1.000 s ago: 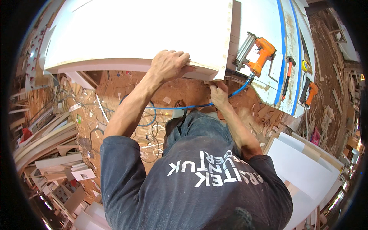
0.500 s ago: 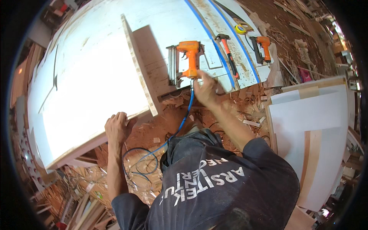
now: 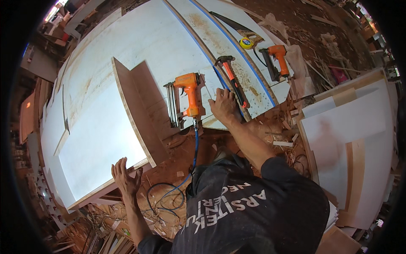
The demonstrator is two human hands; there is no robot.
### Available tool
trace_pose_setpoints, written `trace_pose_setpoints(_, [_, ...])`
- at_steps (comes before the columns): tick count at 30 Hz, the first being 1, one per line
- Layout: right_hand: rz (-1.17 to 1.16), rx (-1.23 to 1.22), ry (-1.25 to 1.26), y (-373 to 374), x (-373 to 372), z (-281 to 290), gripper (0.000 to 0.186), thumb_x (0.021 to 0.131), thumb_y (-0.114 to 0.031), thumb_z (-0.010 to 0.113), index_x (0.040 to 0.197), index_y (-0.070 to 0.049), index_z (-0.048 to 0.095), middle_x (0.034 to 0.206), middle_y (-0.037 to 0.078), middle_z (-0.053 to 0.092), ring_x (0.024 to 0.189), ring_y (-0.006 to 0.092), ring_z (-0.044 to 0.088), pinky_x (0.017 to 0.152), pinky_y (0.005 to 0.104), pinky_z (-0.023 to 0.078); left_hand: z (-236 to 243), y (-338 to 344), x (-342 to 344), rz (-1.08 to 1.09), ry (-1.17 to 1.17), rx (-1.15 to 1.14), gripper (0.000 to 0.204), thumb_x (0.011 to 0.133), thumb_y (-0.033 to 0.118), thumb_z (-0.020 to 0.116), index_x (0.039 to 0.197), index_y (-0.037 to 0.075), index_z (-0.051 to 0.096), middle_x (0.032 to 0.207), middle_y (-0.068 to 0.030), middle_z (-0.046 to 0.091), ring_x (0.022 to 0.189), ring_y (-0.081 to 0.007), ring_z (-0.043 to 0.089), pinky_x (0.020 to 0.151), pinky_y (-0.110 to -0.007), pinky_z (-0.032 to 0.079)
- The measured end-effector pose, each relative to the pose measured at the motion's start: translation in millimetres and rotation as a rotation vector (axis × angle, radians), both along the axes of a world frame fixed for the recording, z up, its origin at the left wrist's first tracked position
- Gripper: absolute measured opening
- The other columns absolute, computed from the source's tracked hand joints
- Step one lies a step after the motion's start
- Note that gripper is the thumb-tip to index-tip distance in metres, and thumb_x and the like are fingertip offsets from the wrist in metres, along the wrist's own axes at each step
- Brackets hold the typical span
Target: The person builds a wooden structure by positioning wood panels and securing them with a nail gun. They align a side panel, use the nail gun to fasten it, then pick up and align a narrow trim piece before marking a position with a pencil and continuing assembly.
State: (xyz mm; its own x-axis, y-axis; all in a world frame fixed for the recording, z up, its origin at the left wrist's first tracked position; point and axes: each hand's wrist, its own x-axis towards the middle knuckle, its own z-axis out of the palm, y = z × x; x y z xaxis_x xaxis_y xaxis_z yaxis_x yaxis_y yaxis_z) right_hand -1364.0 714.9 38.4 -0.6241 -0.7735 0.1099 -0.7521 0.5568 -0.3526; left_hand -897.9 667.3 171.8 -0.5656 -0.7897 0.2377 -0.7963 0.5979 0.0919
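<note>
My left hand [image 3: 125, 178] presses flat with spread fingers against the near edge of a white laminated panel [image 3: 99, 135] that has an upright plywood side [image 3: 135, 114]. My right hand [image 3: 224, 106] rests on the white worktable [image 3: 160, 46] with fingers curled, just right of an orange nail gun [image 3: 186, 97] and touching the handle end of a hammer [image 3: 230, 76]. I cannot make out anything held in it. A blue air hose [image 3: 195, 148] runs from the nail gun down toward the floor.
A second orange nail gun [image 3: 277, 59], a yellow tape measure [image 3: 246, 42] and a handsaw [image 3: 232, 24] lie farther back on the table. White boards [image 3: 351, 135] lean at the right. Sawdust, offcuts and coiled hose [image 3: 165, 199] cover the floor.
My right hand has come off the nail gun's grip and moved right onto the table by the hammer. My left hand stays at the panel's near edge.
</note>
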Motion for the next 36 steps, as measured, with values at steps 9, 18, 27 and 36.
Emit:
trace_pose_setpoints(9, [0.026, -0.067, -0.103, 3, -10, -17, 0.065, 0.089, -0.036, 0.074, 0.137, -0.002, 0.048, 0.135, 0.025, 0.049, 0.125, 0.0434, 0.048, 0.096, 0.0569, 0.049, -8, 39, -45, -0.065, 0.440, -0.310, 0.074, 0.096, 0.046, 0.065, 0.148, -0.002, 0.041, 0.149, -0.0254, 0.045, 0.137, -0.0422, 0.045, 0.117, -0.057, 0.032])
trace_pose_setpoints(18, [0.090, -0.498, -0.142, 169, 38, -31, 0.045, 0.093, -0.026, 0.069, 0.130, -0.002, 0.060, 0.141, 0.022, 0.051, 0.125, 0.0416, 0.054, 0.100, 0.0481, 0.050, -51, 138, -176, -0.576, 0.966, 0.445, 0.071, 0.097, 0.033, 0.069, 0.149, -0.002, 0.036, 0.149, -0.0236, 0.046, 0.131, -0.0371, 0.052, 0.111, -0.049, 0.040])
trace_pose_setpoints(27, [-1.156, 0.424, -0.977, 540, 248, -170, 0.053, 0.088, -0.040, 0.068, 0.119, 0.002, 0.068, 0.123, 0.028, 0.068, 0.116, 0.0404, 0.066, 0.097, 0.0479, 0.053, -65, 145, -234, -0.795, 0.621, 0.959, 0.058, 0.096, 0.019, 0.071, 0.144, -0.002, 0.044, 0.138, -0.0181, 0.055, 0.115, -0.0259, 0.059, 0.097, -0.040, 0.050])
trace_pose_setpoints(36, [-1.300, 0.328, -1.186, 593, 310, -224, 0.047, 0.095, -0.045, 0.060, 0.108, -0.001, 0.074, 0.113, 0.022, 0.073, 0.115, 0.0394, 0.066, 0.099, 0.0504, 0.050, -85, 226, -342, -0.764, 0.335, 1.303, 0.038, 0.094, 0.015, 0.073, 0.124, -0.003, 0.058, 0.112, -0.0118, 0.061, 0.099, -0.0222, 0.061, 0.086, -0.037, 0.052])
